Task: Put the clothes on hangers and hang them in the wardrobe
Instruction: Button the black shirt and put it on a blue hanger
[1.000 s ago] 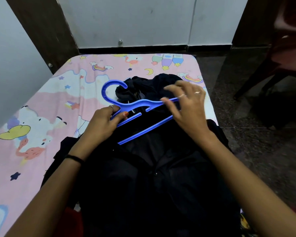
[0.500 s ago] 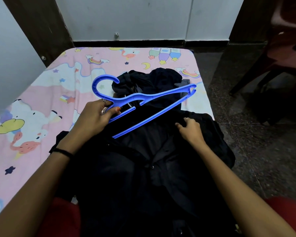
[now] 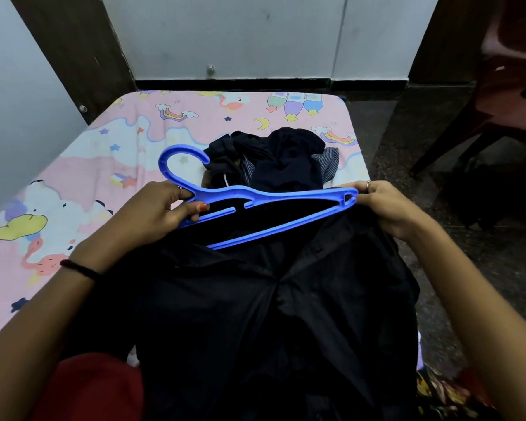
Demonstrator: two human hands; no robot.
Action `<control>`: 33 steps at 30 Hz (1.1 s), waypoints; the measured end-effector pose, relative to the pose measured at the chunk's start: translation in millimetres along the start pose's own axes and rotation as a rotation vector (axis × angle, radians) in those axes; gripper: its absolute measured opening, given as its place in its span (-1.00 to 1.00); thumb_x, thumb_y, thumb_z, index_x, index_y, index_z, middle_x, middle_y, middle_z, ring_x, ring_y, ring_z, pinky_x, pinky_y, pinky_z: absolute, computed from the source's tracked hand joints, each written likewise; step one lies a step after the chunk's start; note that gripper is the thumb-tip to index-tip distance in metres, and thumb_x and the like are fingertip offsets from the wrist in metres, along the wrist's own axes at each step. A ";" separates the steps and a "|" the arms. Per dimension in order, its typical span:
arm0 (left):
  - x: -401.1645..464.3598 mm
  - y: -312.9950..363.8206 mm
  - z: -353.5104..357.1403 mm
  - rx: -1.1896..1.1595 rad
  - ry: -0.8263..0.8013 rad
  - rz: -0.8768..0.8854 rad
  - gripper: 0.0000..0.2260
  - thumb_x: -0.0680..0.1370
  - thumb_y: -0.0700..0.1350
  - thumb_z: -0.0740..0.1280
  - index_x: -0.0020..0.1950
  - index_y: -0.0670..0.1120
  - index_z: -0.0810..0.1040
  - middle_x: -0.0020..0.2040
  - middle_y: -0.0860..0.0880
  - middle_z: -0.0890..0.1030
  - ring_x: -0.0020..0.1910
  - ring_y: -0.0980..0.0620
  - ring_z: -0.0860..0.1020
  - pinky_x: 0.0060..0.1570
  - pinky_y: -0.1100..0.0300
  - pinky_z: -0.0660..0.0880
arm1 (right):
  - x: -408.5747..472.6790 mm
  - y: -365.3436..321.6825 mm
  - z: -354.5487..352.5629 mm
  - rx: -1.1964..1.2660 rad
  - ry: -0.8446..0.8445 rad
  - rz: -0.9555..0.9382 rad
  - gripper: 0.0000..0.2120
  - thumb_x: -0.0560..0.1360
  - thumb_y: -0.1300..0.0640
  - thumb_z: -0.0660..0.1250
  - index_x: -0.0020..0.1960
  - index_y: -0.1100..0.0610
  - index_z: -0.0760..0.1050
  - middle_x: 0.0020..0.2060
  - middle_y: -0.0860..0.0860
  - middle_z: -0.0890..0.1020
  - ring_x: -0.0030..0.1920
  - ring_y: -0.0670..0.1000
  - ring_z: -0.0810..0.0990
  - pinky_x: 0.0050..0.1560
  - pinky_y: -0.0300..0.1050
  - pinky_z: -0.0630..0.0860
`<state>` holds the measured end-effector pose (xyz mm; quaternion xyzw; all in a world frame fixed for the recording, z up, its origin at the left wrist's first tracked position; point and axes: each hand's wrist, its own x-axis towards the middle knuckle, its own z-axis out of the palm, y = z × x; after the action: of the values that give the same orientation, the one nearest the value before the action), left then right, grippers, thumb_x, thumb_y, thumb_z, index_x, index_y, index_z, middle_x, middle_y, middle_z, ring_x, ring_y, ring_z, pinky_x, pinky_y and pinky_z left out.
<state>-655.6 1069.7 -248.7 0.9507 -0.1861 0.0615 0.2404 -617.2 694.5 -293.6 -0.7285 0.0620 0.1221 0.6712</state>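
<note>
The left hand (image 3: 152, 208) grips the blue plastic hanger (image 3: 264, 199) just below its hook, thumb and fingers curled round the neck. The right hand (image 3: 386, 205) pinches dark cloth at the hanger's far arm tip; whether it also holds the tip itself I cannot tell. The hanger lies across the collar end of a black buttoned shirt (image 3: 271, 314) spread on the bed with its pink cartoon-print sheet (image 3: 82, 177). Beyond the hanger sits a crumpled heap of dark clothes (image 3: 274, 159).
</note>
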 end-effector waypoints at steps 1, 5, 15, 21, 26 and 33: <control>-0.1 -1.3 -1.7 0.049 0.005 0.026 -0.62 0.52 0.22 0.27 -0.38 0.02 0.59 -0.53 0.03 0.44 -0.42 0.12 0.44 -0.39 0.22 0.24 | -0.8 -2.7 -1.8 -0.008 -0.026 0.011 -0.80 0.50 0.43 0.26 0.03 0.27 0.60 -0.25 0.13 0.69 -0.31 -0.01 0.67 -0.18 -0.17 0.64; 0.2 1.6 0.9 0.299 0.012 0.059 -0.64 0.55 0.10 0.28 -0.41 -0.01 0.50 -0.50 0.09 0.32 -0.38 0.12 0.42 -0.24 0.13 0.17 | -5.5 -11.7 0.2 -0.123 -0.005 -0.022 -0.82 0.52 0.39 0.28 -0.06 0.21 0.62 -0.28 0.09 0.68 -0.33 -0.03 0.63 -0.22 -0.23 0.61; 42.8 45.5 29.7 0.363 0.104 -0.111 -0.82 0.60 0.00 0.24 -0.11 -0.08 0.45 -0.26 -0.03 0.39 0.07 -0.18 0.46 0.01 0.05 0.23 | -20.4 -45.2 52.5 -0.217 0.129 -0.227 -0.82 0.50 0.30 0.35 0.07 0.13 0.58 -0.21 0.01 0.63 -0.29 -0.11 0.60 -0.15 -0.24 0.56; 103.7 48.0 53.3 0.299 0.136 -0.194 -0.81 0.61 -0.04 0.23 0.09 -0.14 0.46 0.06 -0.20 0.58 0.09 -0.25 0.51 -0.08 0.03 0.30 | -17.7 -44.0 84.8 -0.269 0.074 -0.254 -0.57 0.54 0.07 0.34 0.38 0.10 0.38 0.02 0.09 0.62 -0.18 0.01 0.64 -0.13 -0.05 0.61; 130.7 30.1 82.2 0.251 0.047 -0.288 -0.76 0.61 -0.05 0.24 0.22 -0.14 0.47 0.17 -0.13 0.55 0.21 -0.18 0.47 0.19 -0.07 0.31 | -1.8 6.8 103.5 -0.360 0.008 -0.138 -0.09 0.31 -0.31 0.32 0.54 -0.06 0.05 0.16 0.02 0.60 0.15 0.01 0.59 0.24 0.08 0.50; 59.4 24.1 96.8 0.074 0.408 -0.116 -0.69 0.55 -0.16 0.30 0.30 -0.12 0.46 0.22 -0.08 0.47 0.19 -0.08 0.44 0.17 0.05 0.38 | -15.4 70.2 110.3 -0.180 0.237 -0.155 -0.70 0.51 0.29 0.30 0.17 0.00 0.42 -0.01 -0.01 0.61 -0.02 -0.01 0.63 0.14 0.01 0.56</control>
<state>-607.3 984.4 -310.9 0.9358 -0.0762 0.2456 0.2412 -660.2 796.6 -364.8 -0.7976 0.0731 -0.0120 0.5986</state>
